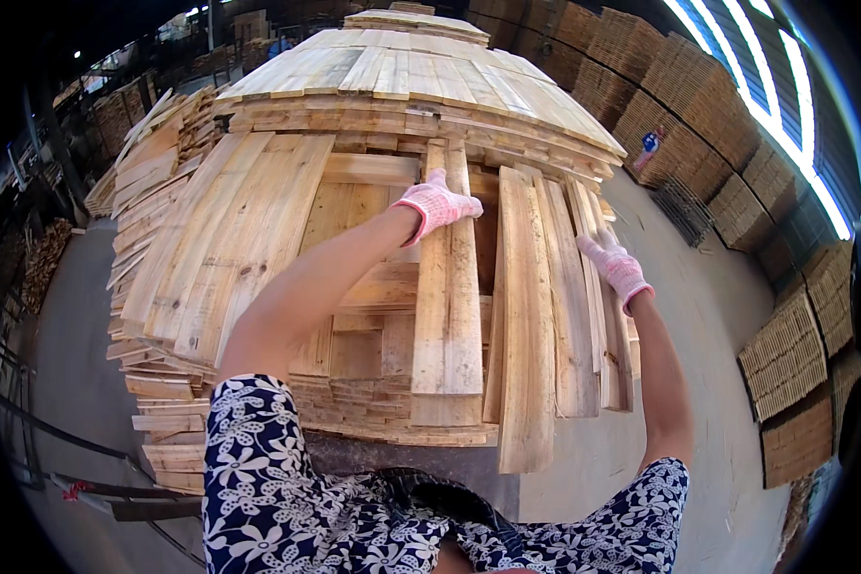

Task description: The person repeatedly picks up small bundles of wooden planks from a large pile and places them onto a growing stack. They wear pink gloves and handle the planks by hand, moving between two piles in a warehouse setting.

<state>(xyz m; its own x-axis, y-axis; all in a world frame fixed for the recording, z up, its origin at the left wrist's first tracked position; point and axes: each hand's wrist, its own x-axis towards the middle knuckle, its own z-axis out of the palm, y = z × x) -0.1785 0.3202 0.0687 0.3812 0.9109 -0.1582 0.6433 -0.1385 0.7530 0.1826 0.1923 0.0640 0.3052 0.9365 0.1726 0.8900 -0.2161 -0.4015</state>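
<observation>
My left hand point(439, 206), in a pink-and-white knit glove, grips a pale wooden plank point(448, 316) across its width. That plank lies lengthwise toward me, over another plank whose near end shows beneath it. On the right, my right hand point(616, 264), gloved the same way, is closed at the upper edge of a narrow plank point(614, 344); its fingertips are partly hidden. Between my hands, a long plank point(524, 325) juts nearest to me, with a further plank point(569, 316) beside it.
The big lumber stack point(354, 407) has a higher layer of boards point(392, 72) behind and wide boards point(230, 239) at left. Uneven board ends point(167, 421) stick out on its left side. Tall wood piles point(684, 100) line the right, where a distant person point(650, 143) stands. Grey floor point(708, 335) surrounds the stack.
</observation>
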